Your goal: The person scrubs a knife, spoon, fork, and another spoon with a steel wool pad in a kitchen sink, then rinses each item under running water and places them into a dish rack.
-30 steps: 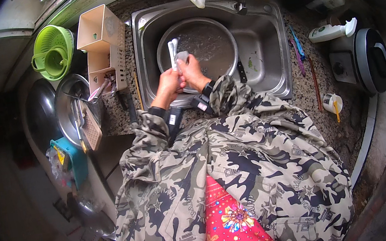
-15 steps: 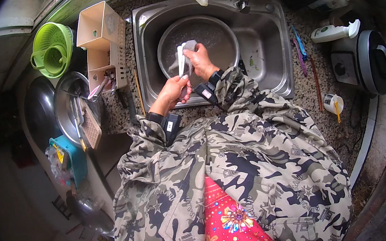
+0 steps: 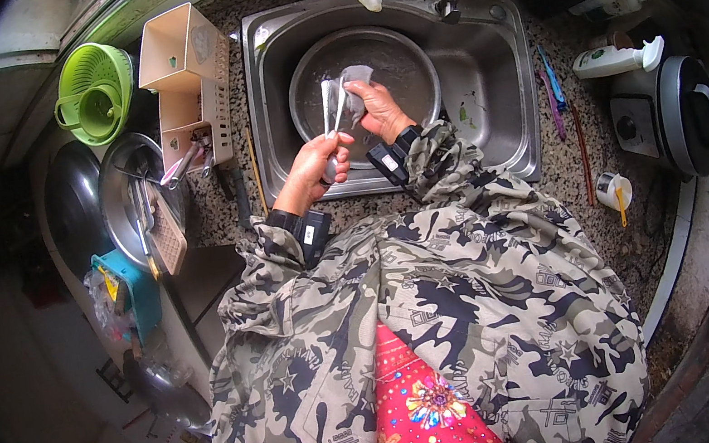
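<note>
Left hand closed round white utensils; right hand gripping grey cloth over basin. We judge utensils light, stiff, slippery if wet; hold mid-handle. Cloth soft.

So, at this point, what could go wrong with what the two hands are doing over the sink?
The two slim white utensils, gripped near their lower ends by the left hand, might slip into the round metal basin. The thin greyish cloth in the right hand could drop there too. The black box strapped at the right wrist sits close to the basin, so it might get splashed.
</note>
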Motion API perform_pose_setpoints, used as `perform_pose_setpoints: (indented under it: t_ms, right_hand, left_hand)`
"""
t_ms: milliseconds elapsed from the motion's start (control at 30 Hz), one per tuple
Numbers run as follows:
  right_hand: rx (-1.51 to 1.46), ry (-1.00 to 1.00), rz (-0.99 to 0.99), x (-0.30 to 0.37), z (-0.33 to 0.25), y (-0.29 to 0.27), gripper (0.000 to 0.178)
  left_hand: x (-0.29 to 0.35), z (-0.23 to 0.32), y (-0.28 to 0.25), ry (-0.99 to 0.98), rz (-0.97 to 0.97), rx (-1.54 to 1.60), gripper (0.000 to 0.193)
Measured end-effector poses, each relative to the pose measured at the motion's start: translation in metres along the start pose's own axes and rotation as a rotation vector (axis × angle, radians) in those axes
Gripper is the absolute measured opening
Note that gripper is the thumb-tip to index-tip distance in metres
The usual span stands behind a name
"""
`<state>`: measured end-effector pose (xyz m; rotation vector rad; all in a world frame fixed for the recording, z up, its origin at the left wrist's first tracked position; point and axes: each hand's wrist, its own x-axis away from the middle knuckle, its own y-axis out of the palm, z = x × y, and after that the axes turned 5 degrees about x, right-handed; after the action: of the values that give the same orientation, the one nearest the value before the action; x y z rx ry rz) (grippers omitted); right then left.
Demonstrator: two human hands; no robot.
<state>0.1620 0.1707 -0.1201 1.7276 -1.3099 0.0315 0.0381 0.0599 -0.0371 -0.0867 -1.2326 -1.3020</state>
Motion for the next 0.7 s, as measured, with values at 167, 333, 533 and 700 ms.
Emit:
perform_pose_setpoints:
  t_ms: [167,333,533,700]
  right_hand:
    - [0.104,0.087,-0.112,0.008,0.006,0.008,0.029]
    - [0.195,0.022,-0.027,-0.006,0.005,0.001,0.022]
    - [0.228,-0.141,0.107,-0.005,0.009,0.009,0.016]
    - [0.225,0.064,0.058,0.02,0.018,0.015,0.018]
  left_hand:
    - [0.003,0.004,0.004,0.015,0.05,-0.169,0.025]
    - [-0.001,-0.003,0.003,0.003,0.013,-0.117,0.023]
    - [-0.003,-0.006,0.0,-0.027,0.03,-0.103,0.024]
    - [-0.003,-0.004,-0.004,-0.034,0.07,-0.082,0.024]
